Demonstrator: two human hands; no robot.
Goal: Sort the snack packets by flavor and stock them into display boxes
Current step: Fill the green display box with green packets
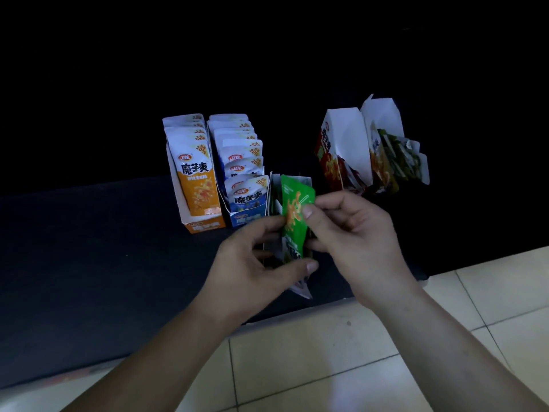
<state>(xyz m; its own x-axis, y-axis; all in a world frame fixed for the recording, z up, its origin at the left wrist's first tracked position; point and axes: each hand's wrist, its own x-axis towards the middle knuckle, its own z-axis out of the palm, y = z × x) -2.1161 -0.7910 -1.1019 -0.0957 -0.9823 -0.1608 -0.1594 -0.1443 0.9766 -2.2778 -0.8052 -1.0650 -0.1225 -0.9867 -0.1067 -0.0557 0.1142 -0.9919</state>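
A green snack packet [295,214] stands upright in the middle of the view, over a third display box [274,191] that my hands mostly hide. My left hand [252,269] grips the packet's lower part, thumb across its bottom edge. My right hand [350,233] pinches its right side near the middle. To the left, an orange display box [205,227] holds orange packets [194,179], and a blue display box [248,217] beside it holds several blue packets [242,162].
A red carton [341,150] with open white flaps stands at the back right, mixed packets [395,162] sticking out of it. Everything sits on a dark mat [104,248]. Pale floor tiles [326,367] fill the near right. The background is black.
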